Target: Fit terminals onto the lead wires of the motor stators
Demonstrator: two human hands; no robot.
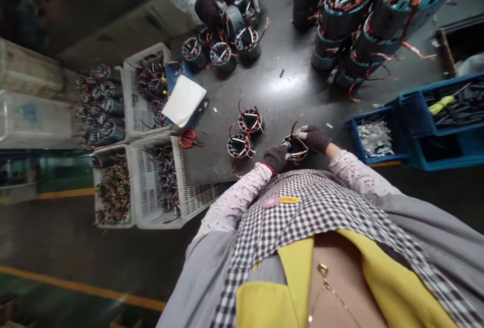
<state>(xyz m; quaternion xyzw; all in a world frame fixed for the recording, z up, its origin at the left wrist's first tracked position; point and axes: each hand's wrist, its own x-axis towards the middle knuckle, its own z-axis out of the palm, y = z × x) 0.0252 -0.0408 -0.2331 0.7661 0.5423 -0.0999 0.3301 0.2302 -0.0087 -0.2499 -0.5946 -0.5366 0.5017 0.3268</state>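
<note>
A wound motor stator [295,148] with red wires and white strips sits at the table's near edge. My left hand [277,157], in a dark glove, closes on its left rim. From the right, my gloved right hand [314,139] has its pale fingertips pinched at the upper right rim, by a thin white strip or wire; what exactly they grip is too small to tell. A copper-coloured wire stands up from the stator's top. Two more stators, one [250,121] behind the other [238,146], stand to the left of my hands.
Red-handled scissors [187,138] and white paper [184,100] lie left, beside crates [159,217] of wired parts. Across the table [280,101], another person's gloved hands [210,13] handle stators. Stacked stators [346,12] stand back right; blue bins [406,152] hold white pieces and dark tubes.
</note>
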